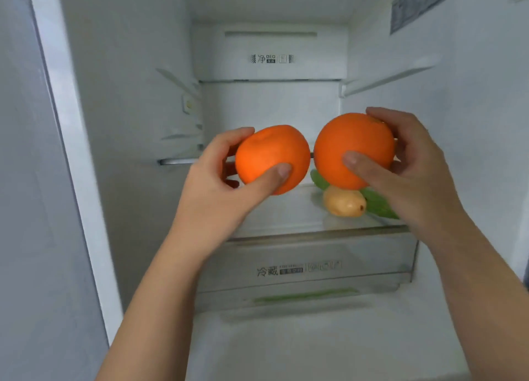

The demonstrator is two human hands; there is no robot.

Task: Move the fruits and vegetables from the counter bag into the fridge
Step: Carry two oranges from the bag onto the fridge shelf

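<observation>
a: what has the left hand (217, 186) got?

b: a round, bright orange fruit (272, 158), gripped with the thumb across its near face and the fingers curled round behind. the hand is closed on it.

a: and the right hand (406, 163)?

b: the same sort of grip on a second round orange fruit (353, 148), a bit larger in the frame, thumb on the near side and fingers wrapped over the top and far side. the two fruits sit close side by side with a narrow gap between them.

a: where are they, relative to the fridge?

b: both held in the air inside the open white fridge (128, 122), over the clear glass shelf (286, 208) above the translucent plastic drawer with printed lettering (309, 266).

a: anything on that shelf?

b: toward its right front corner, a small pale yellow-tan oval fruit or vegetable (345, 203) lies against dark green leaves (378, 204). the right-hand fruit partly hides them from above. i cannot tell what the leaves belong to.

a: and the drawer?

b: a blurred green streak (306, 296) shows near its lower edge.
</observation>
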